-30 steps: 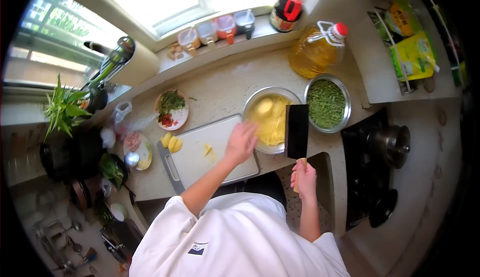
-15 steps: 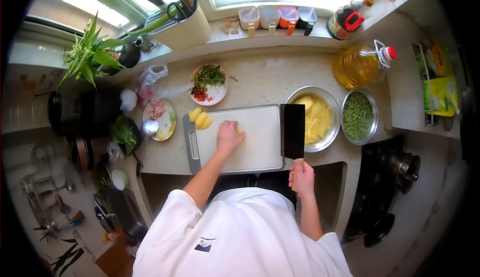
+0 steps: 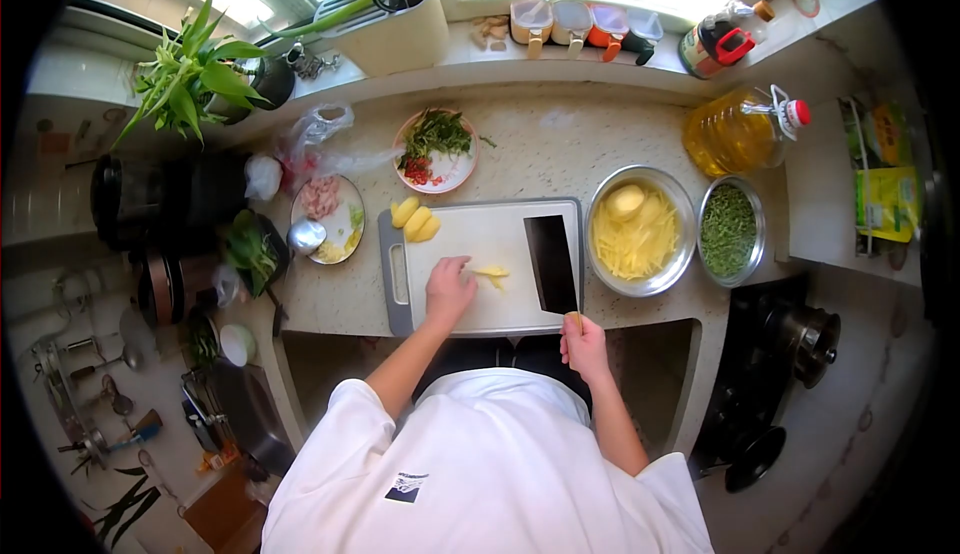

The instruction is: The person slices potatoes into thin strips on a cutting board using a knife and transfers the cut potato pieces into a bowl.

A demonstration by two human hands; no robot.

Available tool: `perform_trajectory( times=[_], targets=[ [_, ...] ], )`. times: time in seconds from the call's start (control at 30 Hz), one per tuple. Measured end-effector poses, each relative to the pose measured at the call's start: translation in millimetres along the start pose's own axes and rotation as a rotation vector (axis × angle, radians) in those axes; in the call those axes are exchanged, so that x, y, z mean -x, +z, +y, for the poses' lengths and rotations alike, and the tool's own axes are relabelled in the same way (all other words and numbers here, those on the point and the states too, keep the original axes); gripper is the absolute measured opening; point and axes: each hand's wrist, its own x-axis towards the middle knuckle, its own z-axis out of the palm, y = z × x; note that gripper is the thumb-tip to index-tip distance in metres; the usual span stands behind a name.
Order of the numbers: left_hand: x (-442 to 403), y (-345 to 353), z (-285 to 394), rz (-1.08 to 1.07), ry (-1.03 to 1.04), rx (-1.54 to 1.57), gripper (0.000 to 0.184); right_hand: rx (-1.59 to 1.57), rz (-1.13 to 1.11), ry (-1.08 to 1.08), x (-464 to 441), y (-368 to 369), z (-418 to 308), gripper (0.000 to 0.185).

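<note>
My left hand (image 3: pixel 450 289) rests over the left half of the white cutting board (image 3: pixel 478 226), fingers stretched and apart. Just right of its fingertips lies a small pile of pale yellow potato strips (image 3: pixel 490 274). My right hand (image 3: pixel 583 346) grips the handle of a cleaver (image 3: pixel 553 266), whose broad dark blade lies over the board's right side. Several peeled potato pieces (image 3: pixel 415 220) sit at the board's upper left corner. Beside the board on the right, a metal bowl (image 3: pixel 600 280) holds shredded potato with a paler whole piece on top.
A bowl of chopped greens (image 3: pixel 731 232) and an oil jug (image 3: pixel 735 134) stand at the right. Behind the board is a plate of herbs and red chilli (image 3: pixel 462 170). A plate with meat and a spoon (image 3: pixel 345 204) is at the left. The stove (image 3: pixel 745 374) lies right.
The cleaver has moved left from beside the bowl onto the board. My left hand has shifted slightly left, uncovering the potato strips. The whole view has shifted a little.
</note>
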Motion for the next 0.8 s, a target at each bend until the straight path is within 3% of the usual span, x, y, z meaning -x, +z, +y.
perform_trajectory(
  times=[0.1,0.2,0.3,0.5,0.8],
  targets=[
    [15.6,-4.6,-15.8,-0.066,-0.243,0.069,0.039,-0.013,-0.031,0.011,-17.9,4.8,26.7,0.039],
    [27.1,-0.8,-17.2,-0.054,-0.214,0.118,0.042,-0.055,-0.038,0.061,-30.3,3.3,44.3,0.042],
    [23.2,2.8,-14.3,-0.003,0.061,0.001,0.042,-0.091,-0.048,0.088,-36.0,2.7,58.4,0.046],
    [4.4,10.6,-7.9,-0.039,0.238,0.002,0.036,-0.188,-0.073,0.115,-32.9,14.6,88.8,0.051],
    [4.0,28.2,-2.9,-0.068,0.184,0.018,0.021,-0.168,-0.104,0.180,-28.9,38.5,96.6,0.052]
  ],
)
